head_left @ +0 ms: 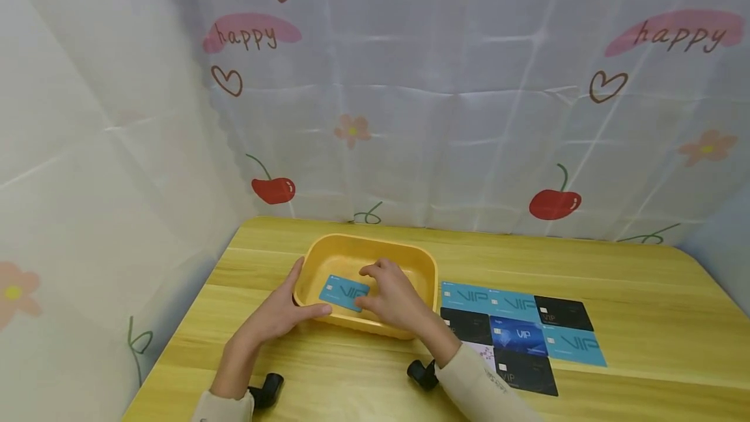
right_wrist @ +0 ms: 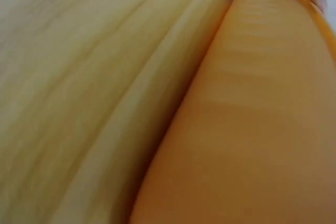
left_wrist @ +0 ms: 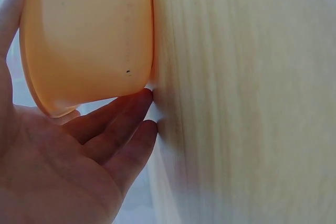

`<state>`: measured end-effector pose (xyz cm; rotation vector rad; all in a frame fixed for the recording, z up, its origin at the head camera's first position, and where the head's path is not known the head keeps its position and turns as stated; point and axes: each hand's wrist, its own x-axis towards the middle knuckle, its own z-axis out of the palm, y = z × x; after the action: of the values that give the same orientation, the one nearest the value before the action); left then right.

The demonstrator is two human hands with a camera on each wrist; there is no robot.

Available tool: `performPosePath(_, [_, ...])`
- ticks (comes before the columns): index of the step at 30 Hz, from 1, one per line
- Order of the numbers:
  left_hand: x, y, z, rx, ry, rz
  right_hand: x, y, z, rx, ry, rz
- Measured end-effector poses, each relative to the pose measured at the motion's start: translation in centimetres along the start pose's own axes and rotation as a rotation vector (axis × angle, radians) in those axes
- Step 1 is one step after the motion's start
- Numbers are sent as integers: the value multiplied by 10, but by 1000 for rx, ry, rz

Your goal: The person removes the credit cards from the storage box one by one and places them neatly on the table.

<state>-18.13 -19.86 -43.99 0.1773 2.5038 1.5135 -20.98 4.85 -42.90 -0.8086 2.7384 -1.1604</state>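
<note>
A yellow plastic basin (head_left: 423,279) stands on the wooden table, with a light-blue VIP card (head_left: 340,290) lying on its floor. My left hand (head_left: 274,313) holds the basin's left end, thumb along the front rim and fingers along the end wall. The left wrist view shows those fingers against the basin's wall (left_wrist: 89,40). Inside the basin, my right hand (head_left: 391,295) is over the card's right end. Its thumb overlaps the card's lower right corner, while the index finger stands apart above the upper edge. Only the basin's outer side (right_wrist: 252,114) fills the right wrist view.
Right of the basin, several VIP cards lie in rows: light-blue cards (head_left: 465,297), black cards (head_left: 564,313) and a dark-blue card (head_left: 518,336). My right sleeve partly covers a white patterned card (head_left: 485,353). A patterned curtain (head_left: 433,148) hangs behind the table (head_left: 328,370).
</note>
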Motion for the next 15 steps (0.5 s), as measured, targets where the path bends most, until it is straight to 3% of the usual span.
performPosePath(7, [0, 0, 0, 12, -4, -7, 10, -3, 9, -73, -62, -1])
performPosePath(15, [1, 1, -1, -5, -12, -1, 21, -3, 14, -247, -160, 41])
